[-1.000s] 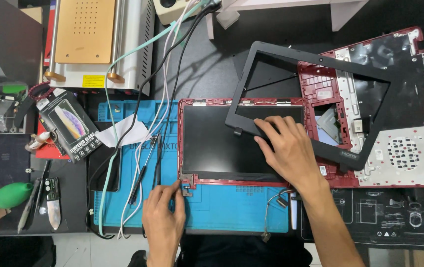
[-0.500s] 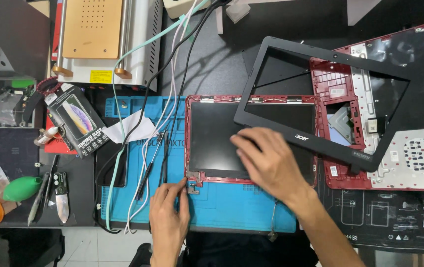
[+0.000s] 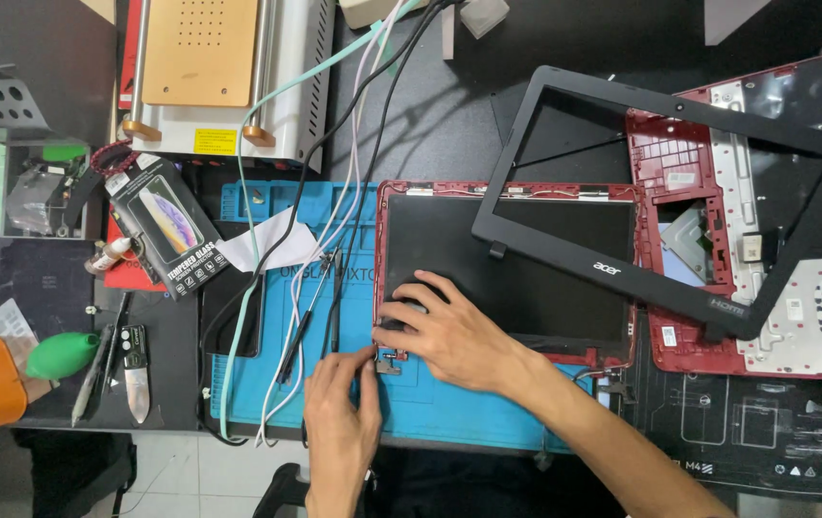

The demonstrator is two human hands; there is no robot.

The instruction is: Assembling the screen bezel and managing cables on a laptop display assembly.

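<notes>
Left hand point(image 3: 339, 417) pinching metal hinge point(image 3: 387, 363) at screen panel point(image 3: 507, 264) corner, lower centre; right hand point(image 3: 449, 331) spread flat, pressing panel. Hinge-freeing step; next needs steady panel.

Both hands point(image 3: 449, 331) apparently touching the laptop screen's point(image 3: 507, 259) corner hinge point(image 3: 388, 361).

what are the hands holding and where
Left hand pinches the small metal hinge at the red-framed laptop screen's lower-left corner; right hand presses there.

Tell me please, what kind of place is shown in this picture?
Most likely an electronics repair bench. A laptop screen lies on a blue work mat with its black frame taken off, the opened red laptop base sits beside it, and small hand tools lie at the left.
</notes>
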